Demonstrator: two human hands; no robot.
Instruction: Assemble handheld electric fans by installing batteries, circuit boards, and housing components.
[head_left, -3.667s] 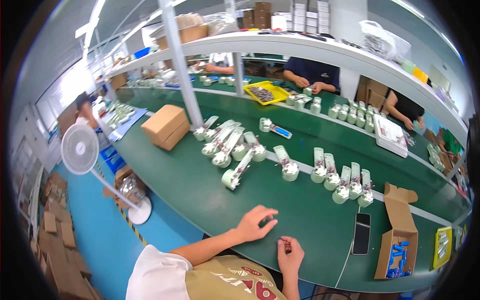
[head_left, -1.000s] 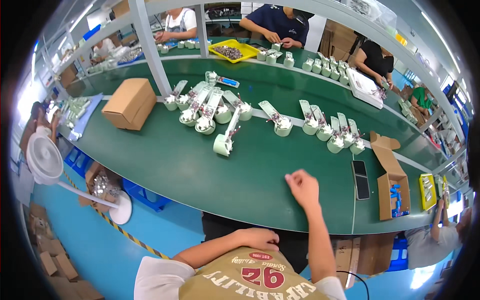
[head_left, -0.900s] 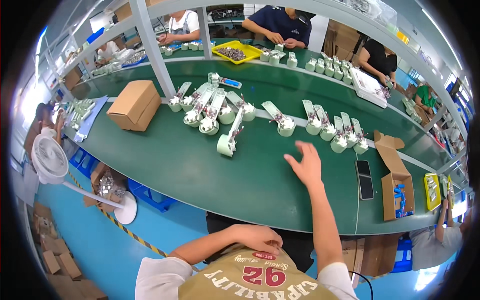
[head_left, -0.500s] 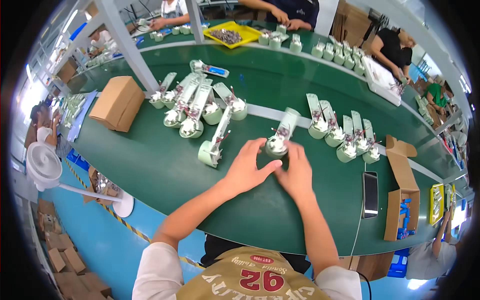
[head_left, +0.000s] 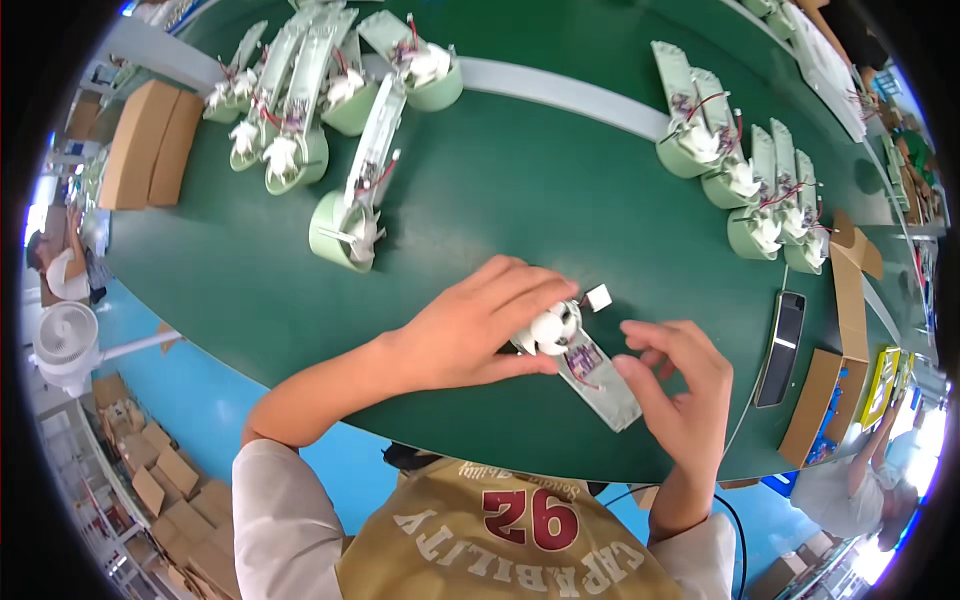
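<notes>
My left hand (head_left: 478,325) is closed round the head of a half-assembled handheld fan (head_left: 550,330) just above the green table. The fan's white blades face up, and its pale open handle (head_left: 605,392) points toward my near right, with a small circuit board and thin wires exposed. A small white block (head_left: 598,297) sticks out beside the head; whether it is joined to the fan is unclear. Beside the handle, my right hand (head_left: 688,385) has its thumb and fingers apart with nothing seen between them.
Several similar fan bodies stand at the far left (head_left: 298,160) and far right (head_left: 765,225); one fan body (head_left: 345,230) is closer. A phone (head_left: 781,348) and an open carton (head_left: 825,410) with blue parts lie to the right. A cardboard box (head_left: 150,145) sits at the left.
The fan has swung round from pointing its handle away to pointing it near right. My right hand has come off it and moved right. The view has shifted nearer.
</notes>
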